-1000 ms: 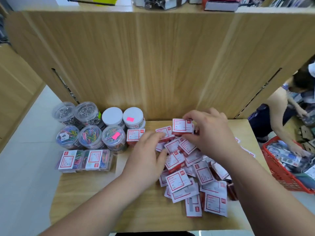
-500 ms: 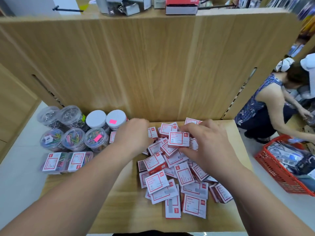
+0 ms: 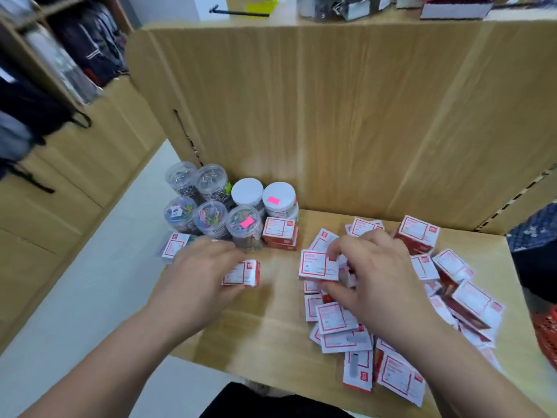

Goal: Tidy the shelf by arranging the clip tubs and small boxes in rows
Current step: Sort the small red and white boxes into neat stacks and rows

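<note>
Several round clip tubs (image 3: 211, 211) stand in two rows at the shelf's back left corner. Next to them sits a short stack of red-and-white small boxes (image 3: 279, 233). My left hand (image 3: 199, 276) holds one small box (image 3: 242, 273) just in front of the tubs. My right hand (image 3: 376, 279) grips another small box (image 3: 319, 266) above a loose heap of small boxes (image 3: 452, 300) spread over the right half of the wooden shelf (image 3: 271, 333). A flat clear clip case (image 3: 174, 247) lies at the left edge, partly hidden by my left hand.
A tall wooden back panel (image 3: 346, 116) closes the shelf behind. A red basket (image 3: 547, 336) sits on the floor at the right edge, with a person's dark clothing (image 3: 533, 245) beside it. Bags hang on racks at far left (image 3: 45, 86).
My left hand drew back from the pile with a small box and moved left toward the tubs. My right hand lifted a box from the heap. The view swung to the left.
</note>
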A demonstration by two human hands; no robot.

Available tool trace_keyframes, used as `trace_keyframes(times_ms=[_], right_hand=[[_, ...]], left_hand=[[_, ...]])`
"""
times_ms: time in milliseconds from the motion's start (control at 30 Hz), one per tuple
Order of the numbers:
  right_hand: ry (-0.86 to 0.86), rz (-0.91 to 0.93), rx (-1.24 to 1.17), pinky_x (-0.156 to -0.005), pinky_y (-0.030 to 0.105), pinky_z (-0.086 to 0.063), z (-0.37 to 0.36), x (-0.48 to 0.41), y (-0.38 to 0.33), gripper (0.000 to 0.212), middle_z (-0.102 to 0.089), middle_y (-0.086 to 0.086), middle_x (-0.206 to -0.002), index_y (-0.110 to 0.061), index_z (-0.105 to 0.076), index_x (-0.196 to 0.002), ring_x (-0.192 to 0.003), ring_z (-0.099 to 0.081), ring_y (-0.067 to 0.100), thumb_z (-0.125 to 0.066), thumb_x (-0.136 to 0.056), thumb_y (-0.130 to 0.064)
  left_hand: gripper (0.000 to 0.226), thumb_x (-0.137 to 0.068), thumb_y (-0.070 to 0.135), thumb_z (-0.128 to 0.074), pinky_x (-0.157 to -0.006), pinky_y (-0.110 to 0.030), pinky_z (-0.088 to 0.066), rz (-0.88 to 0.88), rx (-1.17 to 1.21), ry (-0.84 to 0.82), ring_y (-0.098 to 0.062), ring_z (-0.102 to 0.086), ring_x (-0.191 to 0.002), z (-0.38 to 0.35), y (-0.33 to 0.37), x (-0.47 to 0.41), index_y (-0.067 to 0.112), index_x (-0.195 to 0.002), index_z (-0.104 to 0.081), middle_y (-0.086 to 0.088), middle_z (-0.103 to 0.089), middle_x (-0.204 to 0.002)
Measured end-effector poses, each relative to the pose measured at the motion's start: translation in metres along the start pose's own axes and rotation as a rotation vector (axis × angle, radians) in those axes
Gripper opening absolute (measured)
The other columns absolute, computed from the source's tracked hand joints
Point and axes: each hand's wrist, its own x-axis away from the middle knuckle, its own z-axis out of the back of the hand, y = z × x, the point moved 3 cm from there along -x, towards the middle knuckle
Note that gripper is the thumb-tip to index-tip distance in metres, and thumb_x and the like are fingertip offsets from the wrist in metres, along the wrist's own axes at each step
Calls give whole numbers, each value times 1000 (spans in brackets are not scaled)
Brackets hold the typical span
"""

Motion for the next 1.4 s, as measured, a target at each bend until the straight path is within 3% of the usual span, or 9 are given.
trace_keyframes(times_ms=[200,367,500,600,800,967,1133,1233,1400], right_hand=[[-75,-24,37,-66,37,-38,-30,-6,-31,42,-59,-15,-72,-27,-53,-78,-82,-52,22,-84,-53,-39],[-41,-98,95,-64,33,-31,-36,-6,-39,36,-59,-14,-68,-27,-49,-70,-75,-48,19,-77,-55,-44],[-35,-177,139,-63,34,-32,-43,-6,-45,33,-57,-14,-64,-27,-47,-67,-75,-44,17,-69,-58,-50],[-92,-193,229,-64,37,-37,-57,-6,-51,34,-58,-12,-65,-26,-48,-68,-77,-48,21,-64,-62,-55],[-126,-275,312,-65,39,-39,-70,-12,-52,33,-58,-9,-64,-26,-45,-66,-79,-49,25,-69,-62,-49],[-132,-292,361,-65,37,-36,-78,-25,-49,31,-57,-8,-62,-24,-49,-66,-78,-51,27,-74,-60,-40],[-143,-328,466,-68,37,-32,-83,-25,-46,31,-61,-8,-70,-24,-60,-73,-83,-51,27,-79,-56,-41],[-137,-339,449,-68,37,-30,-83,-25,-44,30,-61,-8,-62,-24,-56,-69,-81,-51,26,-79,-58,-40],[-142,-305,421,-66,37,-33,-86,-32,-47,30,-54,-4,-52,-23,-50,-63,-73,-51,28,-77,-58,-34]], left_hand=[[40,-70,48,-78,-69,-38,-45,-70,-45,15,-24,-50,-84,-10,-19,-9,27,-103,-70,5,-55,-93],[40,-68,50,-77,-71,-38,-44,-210,-25,45,-25,-52,-84,-17,-14,-29,24,-97,-70,4,-55,-88],[40,-58,52,-82,-71,-34,-31,-285,-123,8,-23,-49,-80,-25,-18,-36,23,-84,-72,4,-52,-78],[32,-57,47,-83,-72,-37,-29,-327,-181,2,-25,-51,-77,-28,-17,-37,21,-72,-71,2,-54,-71],[26,-71,46,-64,-70,-37,-29,-352,-150,60,-26,-51,-77,-33,-19,-34,21,-74,-70,1,-56,-71],[24,-67,41,-77,-67,-38,-29,-328,-130,41,-27,-49,-74,-32,-30,-27,21,-77,-69,-1,-53,-70],[19,-72,39,-65,-65,-38,-28,-305,-122,32,-27,-48,-73,-34,-33,-27,21,-71,-69,0,-51,-71],[21,-69,35,-71,-65,-38,-29,-293,-144,13,-27,-47,-72,-38,-30,-30,17,-59,-65,0,-49,-67],[22,-68,33,-69,-65,-38,-31,-269,-143,8,-28,-47,-71,-40,-31,-30,15,-56,-64,0,-49,-65]])
